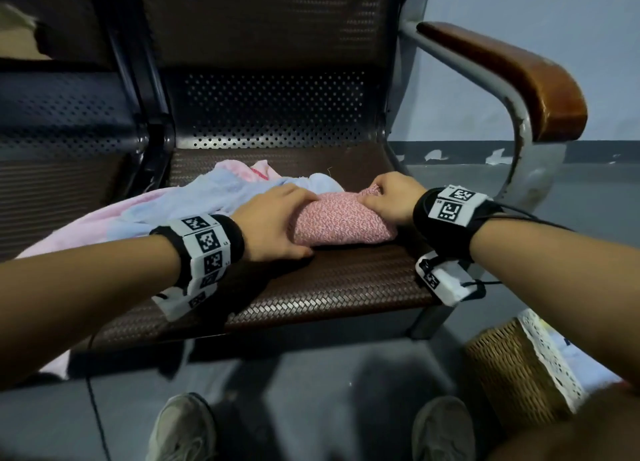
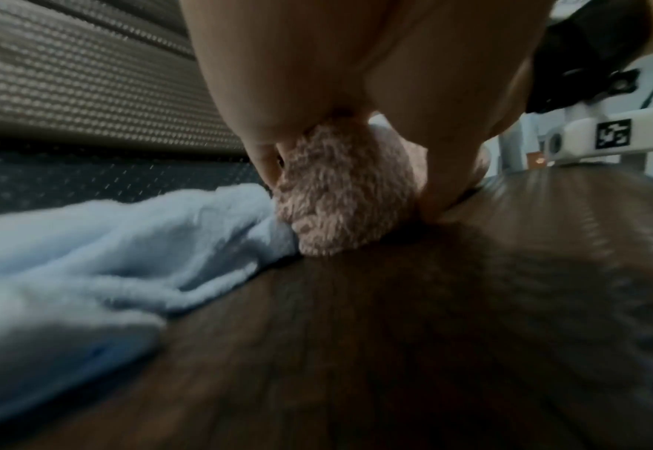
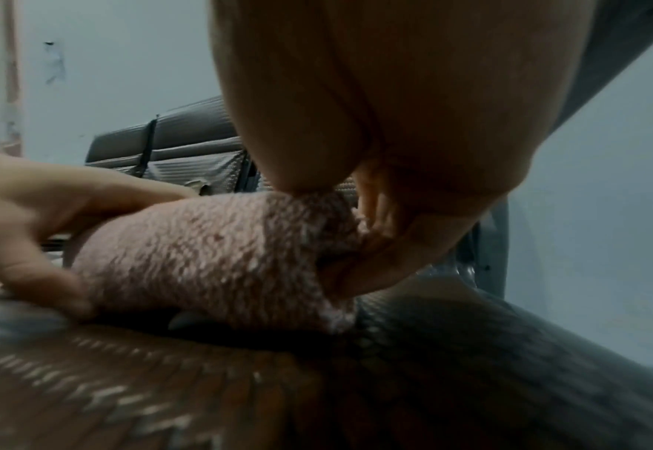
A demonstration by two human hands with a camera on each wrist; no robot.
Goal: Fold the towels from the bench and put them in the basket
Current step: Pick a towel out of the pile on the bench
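Pink nubbly terry towel [image 1: 341,221], folded thick, sits on the woven brown surface [image 1: 346,287] between both hands: left hand [image 1: 277,223] grips one end, right hand [image 1: 391,200] pinches the other. Soft, light, floppy — best held at both ends.

Counter [image 1: 311,287], brown woven-pattern seat: carrying a folded pink towel [image 1: 341,223] at centre, and a loose pale blue and pink towel heap [image 1: 194,200] lying just to its left, touching it. Floor [image 1: 311,374]: carrying a wicker basket [image 1: 512,367] at right.
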